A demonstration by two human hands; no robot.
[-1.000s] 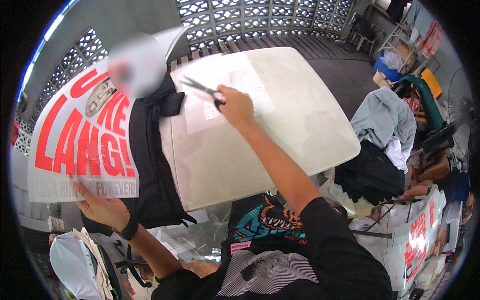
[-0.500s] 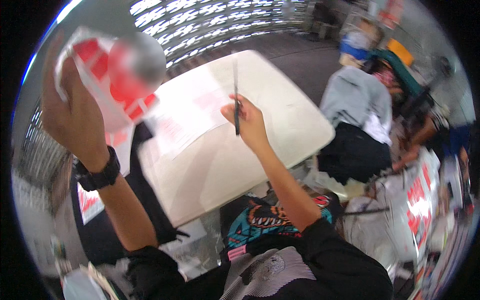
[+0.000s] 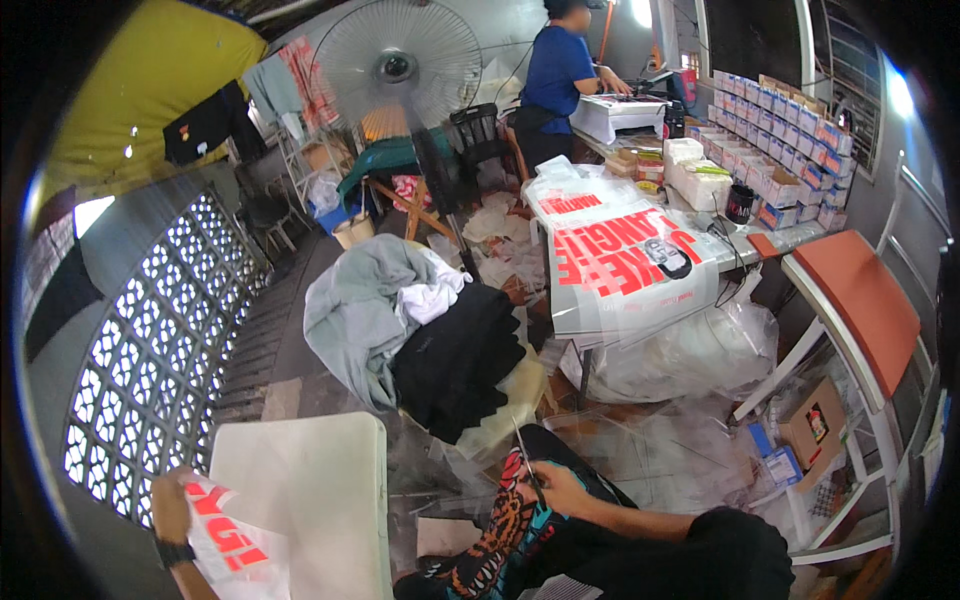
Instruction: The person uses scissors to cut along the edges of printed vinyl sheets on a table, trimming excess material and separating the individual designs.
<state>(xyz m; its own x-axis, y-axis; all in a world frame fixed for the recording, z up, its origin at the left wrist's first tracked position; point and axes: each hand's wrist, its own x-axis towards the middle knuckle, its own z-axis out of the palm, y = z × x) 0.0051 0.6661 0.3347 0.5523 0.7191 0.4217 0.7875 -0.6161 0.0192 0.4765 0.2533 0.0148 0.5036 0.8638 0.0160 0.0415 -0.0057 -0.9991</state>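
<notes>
My left hand (image 3: pixel 172 508), with a dark watch below it, grips the edge of a whitish printed sheet (image 3: pixel 270 568) bearing bold red lettering. That sheet hangs over the near left corner of a cream-white table (image 3: pixel 300 455). My right hand (image 3: pixel 556 491) is closed around a slim tool (image 3: pixel 519 437) with a thin metal blade pointing up and a dark lower part; its exact kind is unclear. It is held above my lap, over dark cloth with a colourful print (image 3: pixel 497 530).
Grey and black garments (image 3: pixel 360 310) are piled beyond the table. A standing fan (image 3: pixel 397 66) rises behind them. Large red-printed sheets (image 3: pixel 625 250) cover a table at right, near an orange-topped stand (image 3: pixel 860 310). A person in blue (image 3: pixel 556 75) works at the back bench.
My view has swung right, bringing the fan, benches and other person into sight. In the picture, my left hand and sheet are lower left; my right hand still holds the slim tool.
</notes>
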